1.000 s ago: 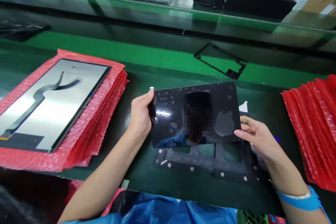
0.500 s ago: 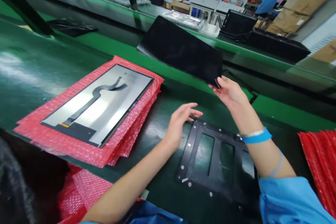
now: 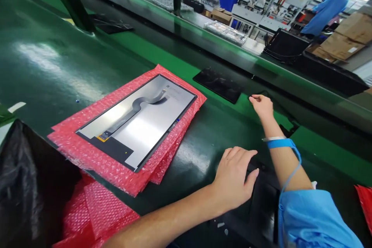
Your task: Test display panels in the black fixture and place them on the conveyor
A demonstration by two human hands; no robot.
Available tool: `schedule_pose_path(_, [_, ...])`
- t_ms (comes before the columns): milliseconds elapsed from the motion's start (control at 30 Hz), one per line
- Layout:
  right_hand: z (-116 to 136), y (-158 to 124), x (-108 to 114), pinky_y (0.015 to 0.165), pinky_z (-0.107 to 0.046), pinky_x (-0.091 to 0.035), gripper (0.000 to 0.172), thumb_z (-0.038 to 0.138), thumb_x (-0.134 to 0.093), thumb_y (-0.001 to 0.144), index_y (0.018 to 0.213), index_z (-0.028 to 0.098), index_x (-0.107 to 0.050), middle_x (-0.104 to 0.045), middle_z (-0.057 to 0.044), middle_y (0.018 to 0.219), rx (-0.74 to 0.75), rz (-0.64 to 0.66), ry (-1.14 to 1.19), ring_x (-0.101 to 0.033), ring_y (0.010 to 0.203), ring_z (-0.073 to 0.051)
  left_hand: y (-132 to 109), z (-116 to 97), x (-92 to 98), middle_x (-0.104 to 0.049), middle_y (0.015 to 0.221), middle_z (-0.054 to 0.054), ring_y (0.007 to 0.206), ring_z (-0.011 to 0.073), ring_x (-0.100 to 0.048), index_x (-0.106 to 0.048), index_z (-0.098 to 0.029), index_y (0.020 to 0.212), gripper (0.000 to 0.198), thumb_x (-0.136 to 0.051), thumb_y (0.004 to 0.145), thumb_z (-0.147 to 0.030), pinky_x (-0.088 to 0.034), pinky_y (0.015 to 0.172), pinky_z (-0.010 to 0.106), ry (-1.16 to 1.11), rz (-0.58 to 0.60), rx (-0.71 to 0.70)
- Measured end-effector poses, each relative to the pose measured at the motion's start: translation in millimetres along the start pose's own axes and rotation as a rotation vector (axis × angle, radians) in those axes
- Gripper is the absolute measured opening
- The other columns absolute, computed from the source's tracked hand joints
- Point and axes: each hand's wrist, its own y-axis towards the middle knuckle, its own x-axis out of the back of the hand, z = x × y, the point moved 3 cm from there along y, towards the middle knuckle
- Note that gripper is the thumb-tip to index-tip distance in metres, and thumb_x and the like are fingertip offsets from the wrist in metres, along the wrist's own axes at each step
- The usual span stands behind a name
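My left hand point(image 3: 232, 176) is open, thumb and fingers apart, above the black frame point(image 3: 260, 213) near the front of the bench. The hand and forearm hide part of that frame. Farther back, my right hand point(image 3: 262, 107) has its fingers drawn together, and nothing shows in them. Just left of it, a dark flat panel point(image 3: 217, 84) lies on the green strip, apart from the fingers. A display panel point(image 3: 157, 124) with a silvery back and a grey ribbon cable point(image 3: 122, 118) rests on pink bubble-wrap sheets point(image 3: 66, 137) to the left.
More pink bubble wrap point(image 3: 107, 209) sits at the lower left beside a black plastic bag point(image 3: 26, 186). A green post point(image 3: 69, 4) rises from the bench. Red wrap point(image 3: 364, 205) shows at the right edge. Beyond the rail, a person in blue point(image 3: 327, 11) stands near cardboard boxes point(image 3: 353, 29).
My right hand has let go of the black panel, which now lies flat at the back. My left hand has moved nearer, over the black frame. The view has shifted left.
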Motion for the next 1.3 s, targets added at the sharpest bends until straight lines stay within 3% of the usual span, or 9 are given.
schedule_pose_path(133, [-48.2, -13.5, 52.8, 0.105, -0.055, -0.039, 0.048, 0.019, -0.066, 0.08, 0.128, 0.017, -0.064, -0.067, -0.016, 0.119, 0.012, -0.037, -0.366, -0.055, 0.122, -0.039, -1.9, -3.5, -0.1, -0.07, 0.11, 0.015, 0.106, 0.0301, -0.061, -0.057, -0.012, 0.124, 0.036, -0.051, 0.09, -0.023, -0.047, 0.097, 0.05, 0.065, -0.07, -0.127])
schedule_pose_path(267, [-82.0, -26.0, 64.6, 0.1, -0.053, -0.043, 0.053, 0.013, -0.063, 0.071, 0.123, 0.018, -0.069, -0.071, -0.016, 0.106, 0.048, 0.036, -0.538, -0.061, 0.114, -0.04, -0.9, -1.3, -1.7, -0.07, 0.109, 0.014, 0.106, 0.0299, -0.062, -0.057, -0.015, 0.125, 0.035, -0.048, 0.092, -0.023, -0.047, 0.098, 0.052, 0.119, -0.094, -0.166])
schedule_pose_path(433, [-87.1, -20.6, 62.2, 0.096, -0.05, -0.048, 0.06, 0.011, -0.062, 0.069, 0.128, 0.019, -0.066, -0.072, -0.014, 0.107, 0.11, 0.069, -0.513, -0.064, 0.111, -0.037, 2.2, 7.7, -6.9, -0.071, 0.105, 0.015, 0.103, 0.0299, -0.063, -0.059, -0.014, 0.121, 0.033, -0.048, 0.092, -0.023, -0.047, 0.096, 0.052, 0.215, -0.077, -0.186])
schedule_pose_path(600, [-90.2, -42.1, 94.3, 0.088, -0.04, -0.055, 0.052, 0.025, -0.068, 0.07, 0.121, 0.021, -0.064, -0.074, -0.007, 0.097, 0.22, 0.123, -0.324, -0.069, 0.101, -0.029, 11.0, 11.7, 2.8, -0.072, 0.106, 0.014, 0.104, 0.0283, -0.064, -0.061, -0.015, 0.119, 0.031, -0.049, 0.091, -0.02, -0.048, 0.096, 0.049, 0.278, -0.143, -0.226])
schedule_pose_path(700, [-109.4, -93.6, 124.5, 0.088, -0.043, -0.055, 0.048, 0.04, -0.07, 0.07, 0.115, 0.024, -0.066, -0.074, -0.007, 0.105, 0.32, 0.136, -0.262, -0.068, 0.104, -0.031, 11.8, -3.8, 29.6, -0.072, 0.112, 0.013, 0.109, 0.027, -0.064, -0.062, -0.016, 0.119, 0.03, -0.049, 0.093, -0.021, -0.046, 0.099, 0.046, 0.266, -0.293, -0.29])
schedule_pose_path(833, [-145.2, -198.4, 157.5, 0.077, -0.047, -0.058, 0.046, 0.057, -0.062, 0.082, 0.118, 0.028, -0.069, -0.072, -0.008, 0.109, 0.555, 0.069, -0.264, -0.07, 0.093, -0.033, -6.8, -25.2, 93.1, -0.068, 0.124, 0.011, 0.117, 0.0261, -0.06, -0.064, -0.019, 0.12, 0.028, -0.055, 0.095, -0.028, -0.042, 0.104, 0.042, 0.204, -0.545, -0.251])
schedule_pose_path(1000, [-161.3, -300.6, 162.9, 0.07, -0.037, -0.059, 0.035, 0.045, -0.057, 0.093, 0.125, 0.033, -0.064, -0.072, -0.003, 0.112, 0.765, 0.059, -0.316, -0.07, 0.093, -0.026, -32.9, 0.5, 184.0, -0.068, 0.118, 0.005, 0.113, 0.0275, -0.057, -0.069, -0.024, 0.11, 0.026, -0.063, 0.09, -0.039, -0.04, 0.104, 0.043, 0.353, -0.746, 0.023])
schedule_pose_path(1133, [-154.0, -325.1, 149.0, 0.066, -0.033, -0.059, 0.03, 0.035, -0.055, 0.092, 0.12, 0.031, -0.064, -0.074, 0.0, 0.107, 0.885, 0.09, -0.337, -0.071, 0.083, -0.022, -38.1, 43.4, 222.5, -0.067, 0.119, 0.013, 0.121, 0.039, -0.049, -0.065, -0.016, 0.108, 0.032, -0.067, 0.082, -0.034, -0.029, 0.11, 0.058, 0.641, -0.71, 0.37])
schedule_pose_path(1300, [-158.0, -328.5, 134.3, 0.069, -0.034, -0.059, 0.032, 0.027, -0.053, 0.09, 0.12, 0.029, -0.064, -0.074, -0.001, 0.104, 0.881, 0.11, -0.377, -0.071, 0.084, -0.022, -39.6, 57.2, 222.2, -0.062, 0.125, 0.011, 0.132, 0.0442, -0.038, -0.06, -0.018, 0.099, 0.029, -0.064, 0.085, -0.043, -0.02, 0.111, 0.062, 0.682, -0.69, 0.484])
